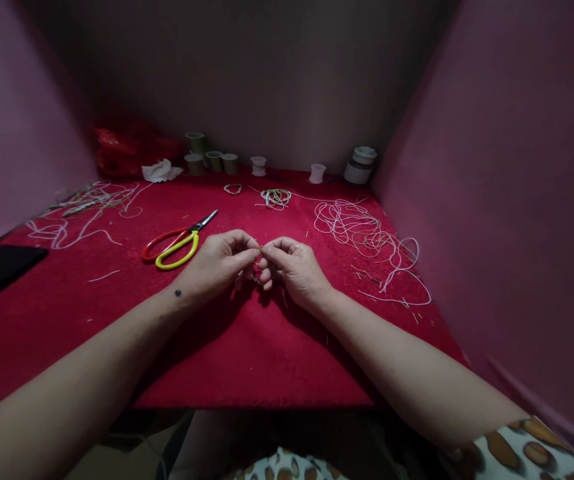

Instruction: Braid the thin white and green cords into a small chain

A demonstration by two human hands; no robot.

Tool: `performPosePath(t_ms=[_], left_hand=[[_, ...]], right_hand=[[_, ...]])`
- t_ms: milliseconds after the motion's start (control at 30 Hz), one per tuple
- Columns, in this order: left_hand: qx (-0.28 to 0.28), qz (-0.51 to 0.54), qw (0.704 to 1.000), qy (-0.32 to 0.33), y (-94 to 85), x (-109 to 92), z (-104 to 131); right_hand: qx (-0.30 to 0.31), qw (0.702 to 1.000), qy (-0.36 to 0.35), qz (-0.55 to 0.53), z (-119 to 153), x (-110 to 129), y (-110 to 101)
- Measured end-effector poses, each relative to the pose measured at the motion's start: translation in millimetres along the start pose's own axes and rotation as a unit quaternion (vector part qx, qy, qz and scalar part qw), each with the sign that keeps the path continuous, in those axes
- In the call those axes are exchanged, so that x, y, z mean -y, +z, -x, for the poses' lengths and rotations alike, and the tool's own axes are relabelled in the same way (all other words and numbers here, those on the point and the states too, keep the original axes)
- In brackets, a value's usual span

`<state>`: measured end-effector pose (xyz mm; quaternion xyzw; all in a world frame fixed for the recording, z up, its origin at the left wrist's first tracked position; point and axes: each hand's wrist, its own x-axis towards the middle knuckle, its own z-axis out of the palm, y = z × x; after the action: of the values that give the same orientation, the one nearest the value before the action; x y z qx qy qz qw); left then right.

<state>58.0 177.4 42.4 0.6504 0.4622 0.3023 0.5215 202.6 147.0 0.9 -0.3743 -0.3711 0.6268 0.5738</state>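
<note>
Over the middle of the red cloth, my left hand (224,259) and my right hand (294,268) meet fingertip to fingertip. Both are closed in a pinch on a thin cord strand (257,281); little of it shows, a dark bit hanging between the curled fingers. To the left of my left hand lie scissors (179,247) with one red and one yellow handle, blades pointing away. Beyond the hands are a small braided bracelet (233,189) and a coiled bundle of green and white cord (275,198).
Loose pink and tan cord (351,227) tangles at right, with short offcuts near it. More cord (101,200) lies at left, above a black flat object (1,270). Along the back stand spools (195,164), a white jar (360,165), crumpled tissue (161,171) and a red bag (127,150). Pink walls flank both sides.
</note>
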Motion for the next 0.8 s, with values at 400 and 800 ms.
performPosePath(t_ms=[400, 800], left_hand=[[0.038, 0.084, 0.993, -0.075, -5.0, 3.5, -3.1], [0.025, 0.179, 0.976, -0.12, -2.4, -0.8, -1.5]], right_hand=[[-0.034, 0.998, -0.041, 0.018, -1.1, -1.5, -1.7], [-0.054, 0.993, -0.076, 0.07, -1.1, -1.6, -1.3]])
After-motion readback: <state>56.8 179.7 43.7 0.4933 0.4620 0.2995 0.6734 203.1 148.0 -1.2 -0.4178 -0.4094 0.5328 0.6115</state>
